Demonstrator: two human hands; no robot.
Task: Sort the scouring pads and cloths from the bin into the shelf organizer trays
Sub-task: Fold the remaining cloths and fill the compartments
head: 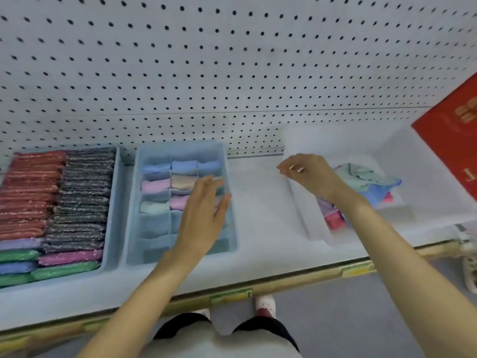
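Note:
A blue divided tray (227, 161) stands mid-shelf with folded cloths, blue, pink, beige and pale green, in its rear compartments. My left hand (204, 210) hovers flat over its right side, fingers straight, holding nothing. At the left, a second blue tray (113, 202) holds rows of red and dark glittery scouring pads, with purple, green and blue ones at the front. To the right sits a clear bin (317, 236) with loose cloths (366, 177), green, blue and red. My right hand (309, 174) is above the bin's left rim, fingers loosely curled; nothing is seen in it.
A white pegboard wall (232, 60) backs the shelf (258, 228). A red box (454, 135) leans at the far right. The shelf's front edge carries yellow-green price labels (229, 295). My shoes and the grey floor show below.

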